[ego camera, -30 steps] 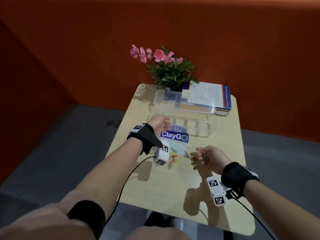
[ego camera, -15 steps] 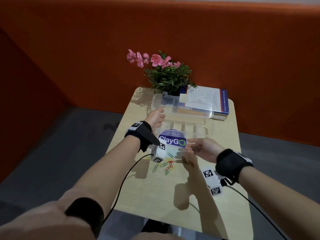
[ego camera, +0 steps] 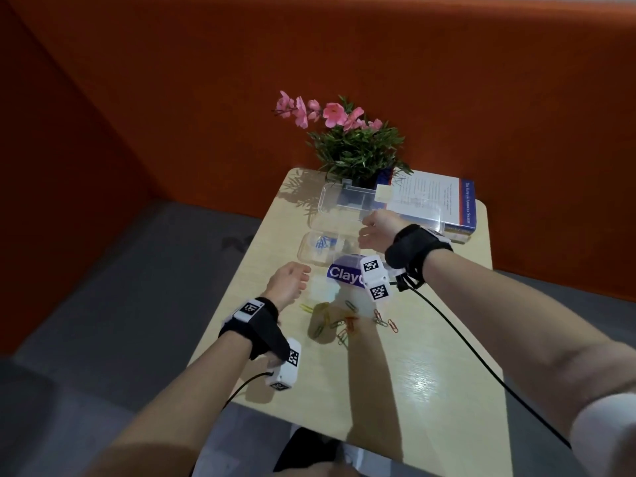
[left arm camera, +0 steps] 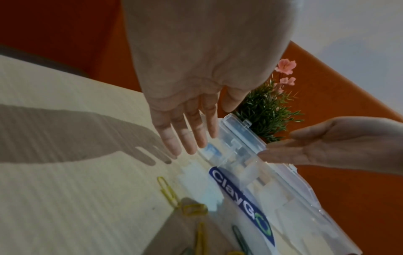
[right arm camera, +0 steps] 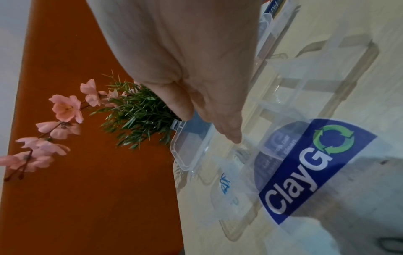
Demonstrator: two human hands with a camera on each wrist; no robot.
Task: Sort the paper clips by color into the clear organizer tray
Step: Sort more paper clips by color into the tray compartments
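**Right hand's at the tray, clips sit closer to the left**

Right hand (ego camera: 377, 232) hovers over the clear organizer tray (ego camera: 311, 258), fingers extended, holding nothing I can see; left hand (ego camera: 287, 282) relaxed, empty; loose paper clips (ego camera: 344, 323) lie just behind it, tray's long axis running left-right.

Both forearms are stretched forward, each wrist wrapped in a black band. The left hand (ego camera: 288, 283) is held low with fingers (left arm camera: 191, 136) straight and slightly spread. The right hand (ego camera: 375, 232) is raised further ahead, fingers extended downward.
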